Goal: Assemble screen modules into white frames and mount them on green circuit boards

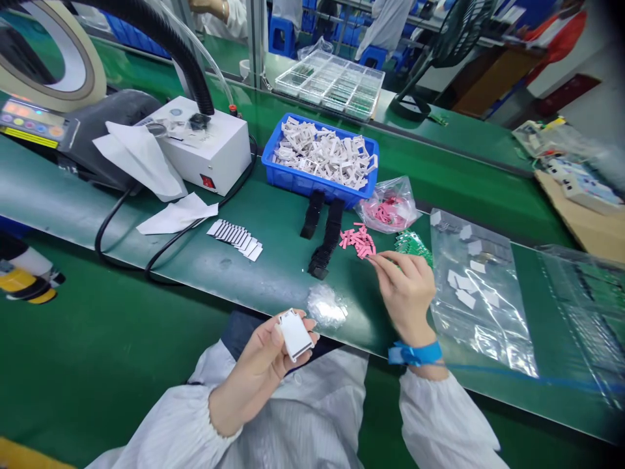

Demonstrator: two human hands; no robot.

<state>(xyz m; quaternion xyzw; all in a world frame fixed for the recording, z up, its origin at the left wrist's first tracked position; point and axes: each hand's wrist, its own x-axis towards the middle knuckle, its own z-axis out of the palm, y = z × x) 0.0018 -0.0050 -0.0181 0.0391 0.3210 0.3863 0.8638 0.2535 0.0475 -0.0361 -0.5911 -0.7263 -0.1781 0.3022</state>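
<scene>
My left hand (258,371) is closed around a small white rectangular panel in a white plastic frame (295,335), held up in front of the bench edge. A dark strip runs along the panel's lower end. Over on the right, my right hand (407,290) wears a blue wrist strap (415,353). Its thumb and forefinger pinch at the edge of a heap of small pink strips (358,240), apparently on one strip; the fingertips partly hide it. Green circuit boards (413,245) lie just behind that hand. Between my hands lies a pile of clear film pieces (326,306).
A blue bin (319,183) holds many white plastic frames. Black straps (326,242) lie before it, with a bag of pink pieces (389,207) beside it. White panels (237,238) form a row leftward, near a white box (215,153) and cable. Clear bags (481,306) cover the right side.
</scene>
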